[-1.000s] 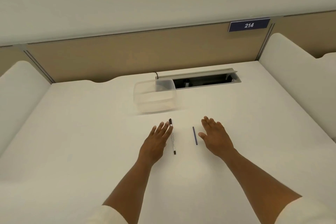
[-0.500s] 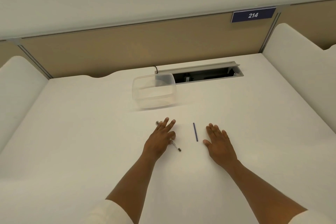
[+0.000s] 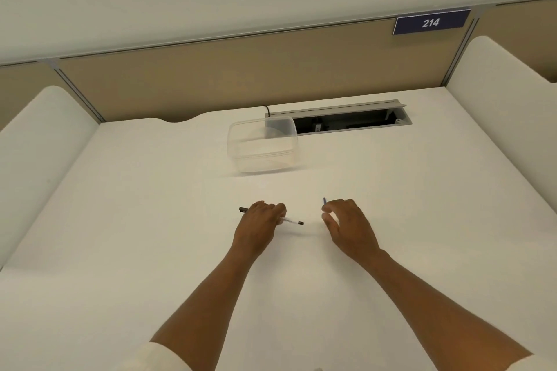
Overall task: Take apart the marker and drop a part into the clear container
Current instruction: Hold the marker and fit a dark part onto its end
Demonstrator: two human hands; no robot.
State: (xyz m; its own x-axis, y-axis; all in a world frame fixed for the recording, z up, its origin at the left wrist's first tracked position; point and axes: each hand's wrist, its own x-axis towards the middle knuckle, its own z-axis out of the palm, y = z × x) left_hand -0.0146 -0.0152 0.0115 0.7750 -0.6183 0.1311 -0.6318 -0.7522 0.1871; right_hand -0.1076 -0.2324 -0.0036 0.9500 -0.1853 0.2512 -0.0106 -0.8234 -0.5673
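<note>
In the head view, the left hand [image 3: 261, 221] is curled down over the marker [image 3: 291, 221], which lies crosswise on the desk [image 3: 120, 220], a dark end showing on either side of the knuckles; the fingers seem closed on the barrel, though the grip itself is hidden. The right hand [image 3: 346, 221] hovers just beside it, thumb and fingers apart, with a thin blue stick [image 3: 324, 200] poking out past its fingertips; whether it touches is unclear. The box [image 3: 262, 144] sits empty, farther back, well apart from both hands. To do this well, I judge the left hand should lift the marker clear and hold the barrel firmly, while the right pinches the near end and pulls straight along the axis, not bending.
</note>
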